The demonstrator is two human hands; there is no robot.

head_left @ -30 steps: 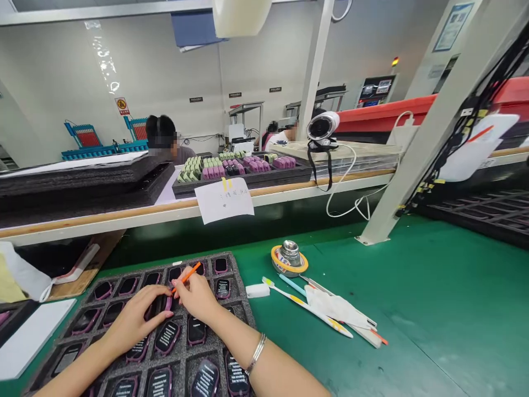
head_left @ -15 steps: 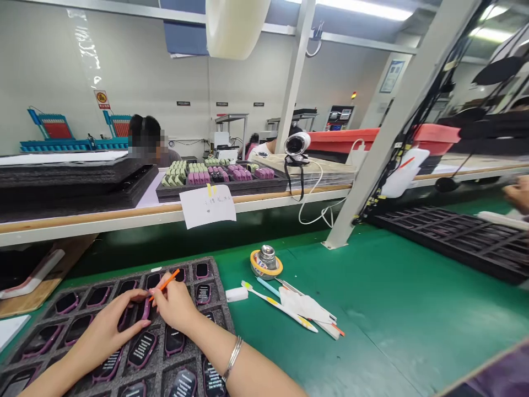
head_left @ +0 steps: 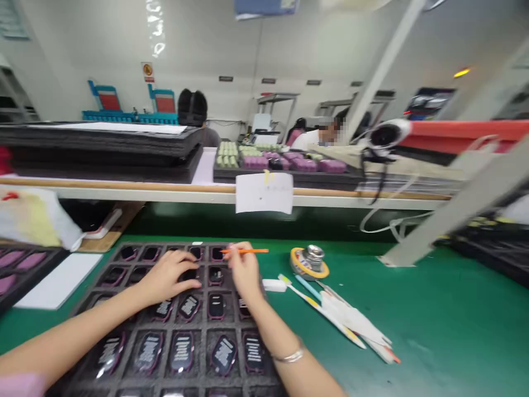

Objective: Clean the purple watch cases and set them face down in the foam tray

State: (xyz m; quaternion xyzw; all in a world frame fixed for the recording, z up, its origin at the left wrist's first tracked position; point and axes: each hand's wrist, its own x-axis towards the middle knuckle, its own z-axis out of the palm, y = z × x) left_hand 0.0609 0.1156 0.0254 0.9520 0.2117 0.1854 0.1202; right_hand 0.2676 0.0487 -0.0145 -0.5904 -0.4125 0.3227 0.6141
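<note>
A dark foam tray (head_left: 202, 325) holds several smartwatches with purple frames, one to a compartment, some with white text lit on their screens. My left hand (head_left: 169, 275) reaches over the tray, thumb and fingers curved about the two ends of a dark smartwatch (head_left: 190, 274) in the second row. It is partly hidden by the fingers. My right hand (head_left: 244, 275) pinches a thin orange stick (head_left: 254, 251), its long end pointing right. The stick's other end lies over a smartwatch (head_left: 217, 253) in the back row; I cannot tell whether they touch.
Right of the tray are a white block (head_left: 274, 285), a toothbrush (head_left: 322, 311), a white-wrapped bundle of tools (head_left: 355, 317) and a yellow tape roll (head_left: 297, 263) with a metal container. A shelf (head_left: 185, 193) crosses behind. White paper (head_left: 60, 281) and another tray (head_left: 33, 270) are left.
The view has swung left, so the scene sits further right. My right hand has shifted rightward from the held smartwatch, and the orange stick has turned nearly level.
</note>
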